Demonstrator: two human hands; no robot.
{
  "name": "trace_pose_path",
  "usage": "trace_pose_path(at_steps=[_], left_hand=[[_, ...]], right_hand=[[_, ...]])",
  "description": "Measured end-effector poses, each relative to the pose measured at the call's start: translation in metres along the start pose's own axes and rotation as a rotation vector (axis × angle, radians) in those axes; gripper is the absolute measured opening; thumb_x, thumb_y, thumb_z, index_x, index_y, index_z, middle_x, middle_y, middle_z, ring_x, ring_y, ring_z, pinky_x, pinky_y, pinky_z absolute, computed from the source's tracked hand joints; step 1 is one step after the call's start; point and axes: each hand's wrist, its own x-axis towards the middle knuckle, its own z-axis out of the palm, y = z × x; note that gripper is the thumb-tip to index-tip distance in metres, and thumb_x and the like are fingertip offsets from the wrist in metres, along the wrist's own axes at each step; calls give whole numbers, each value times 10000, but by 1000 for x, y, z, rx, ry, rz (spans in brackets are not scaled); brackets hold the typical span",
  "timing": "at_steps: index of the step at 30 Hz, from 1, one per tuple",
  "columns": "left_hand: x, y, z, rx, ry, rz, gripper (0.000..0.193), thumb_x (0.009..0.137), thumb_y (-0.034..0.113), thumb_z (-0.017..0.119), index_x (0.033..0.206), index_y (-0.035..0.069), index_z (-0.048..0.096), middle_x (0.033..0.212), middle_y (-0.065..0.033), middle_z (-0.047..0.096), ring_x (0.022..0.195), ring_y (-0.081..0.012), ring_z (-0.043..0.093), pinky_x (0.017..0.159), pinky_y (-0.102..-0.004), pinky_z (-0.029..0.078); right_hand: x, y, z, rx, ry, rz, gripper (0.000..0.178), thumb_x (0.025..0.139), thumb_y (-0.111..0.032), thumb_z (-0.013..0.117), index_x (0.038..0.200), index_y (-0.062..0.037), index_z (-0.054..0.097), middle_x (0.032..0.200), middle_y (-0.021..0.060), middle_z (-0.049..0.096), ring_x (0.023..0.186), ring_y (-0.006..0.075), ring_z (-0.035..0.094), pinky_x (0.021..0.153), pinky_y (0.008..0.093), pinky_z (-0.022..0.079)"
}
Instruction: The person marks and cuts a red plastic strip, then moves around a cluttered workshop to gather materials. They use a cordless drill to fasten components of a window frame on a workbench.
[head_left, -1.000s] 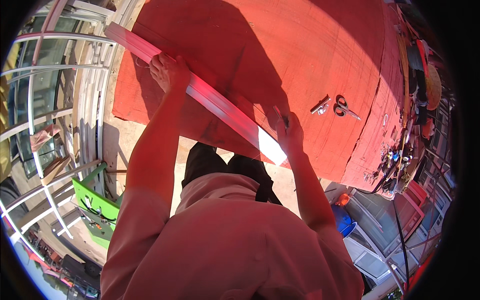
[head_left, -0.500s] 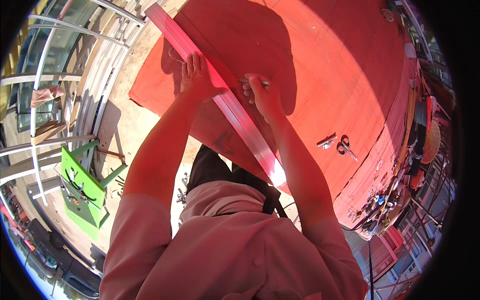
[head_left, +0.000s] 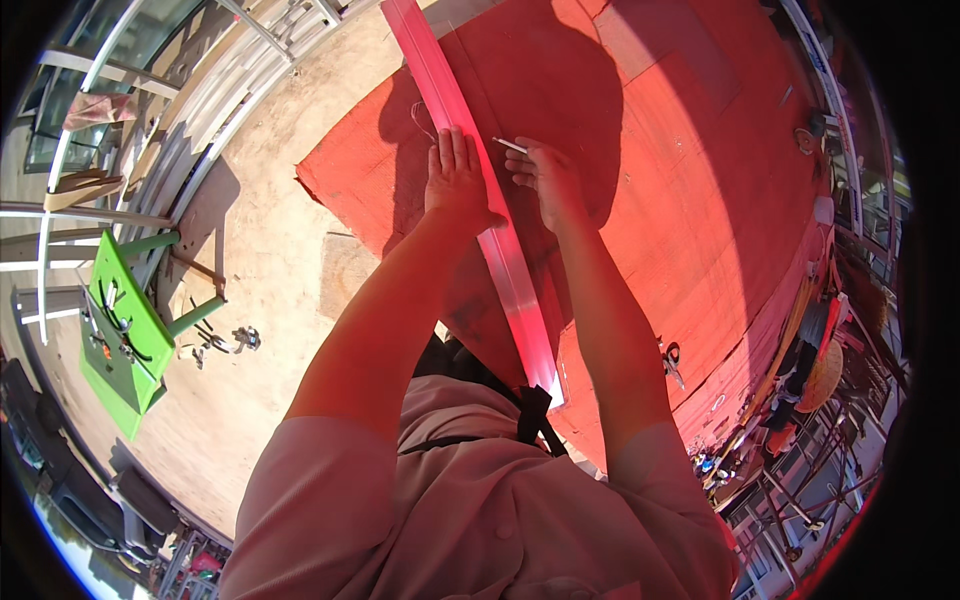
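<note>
A long metal profile point(head_left: 512, 275) lies slantwise across the red-covered work surface point(head_left: 680, 220), running from the top of the view down to near my waist. My left hand point(head_left: 458, 190) rests flat on it with the fingers stretched out, the thumb reaching across its width. Just right of the profile, my right hand point(head_left: 550, 180) is closed round a thin, pale, pen-like stick point(head_left: 510, 145). The stick's tip points left toward the profile. Whether that tip touches the metal, I cannot tell.
Scissors point(head_left: 673, 362) lie right of my right forearm, which partly hides them. A green stool point(head_left: 105, 330) carrying small tools stands at the left. Long pale bars point(head_left: 215, 135) are stacked behind it. Assorted tools and gear point(head_left: 815, 370) crowd the right edge.
My view has shifted and turned, so the profile now appears more upright. My right hand has turned, and more of the thin stick shows. My left hand stays flat on the profile.
</note>
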Motion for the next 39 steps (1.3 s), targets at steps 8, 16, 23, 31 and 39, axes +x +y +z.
trace_pose_path(at_steps=[8,16,23,31,39], left_hand=[[0,0,-6,15,-13,-3,1336,656,661,781,1535,-77,98,1617,-265,54,1510,-411,51,1215,-483,136],[4,-3,-8,-11,-33,2,1338,653,652,784,1523,-100,100,1608,-282,50,1508,-422,33,1218,-493,123],[4,-6,-10,-9,-37,15,1307,678,640,769,1524,-102,104,1606,-287,55,1507,-425,47,1219,-494,126],[6,-8,-15,-1,-115,14,1276,715,638,741,1534,-88,85,1612,-287,25,1511,-418,29,1220,-491,126],[3,-10,-15,-32,-75,24,1298,688,620,776,1529,-97,96,1613,-282,41,1508,-417,54,1216,-494,138]], right_hand=[[67,-17,40,-522,-131,-351,406,953,-229,513,1222,51,633,1104,188,707,1045,221,670,925,314,492],[102,-34,63,-531,-76,-319,368,965,-244,546,1136,56,673,894,119,714,833,163,663,755,304,512],[158,-58,88,-464,-157,-318,389,1009,-287,539,1245,5,640,1120,97,692,1002,167,666,833,297,519],[165,-61,104,-449,-159,-321,371,978,-250,564,1180,43,664,895,32,683,826,92,598,758,259,486],[203,-62,109,-598,-188,-316,364,1004,-266,557,1275,-35,628,1160,63,689,1022,143,653,825,299,506]])
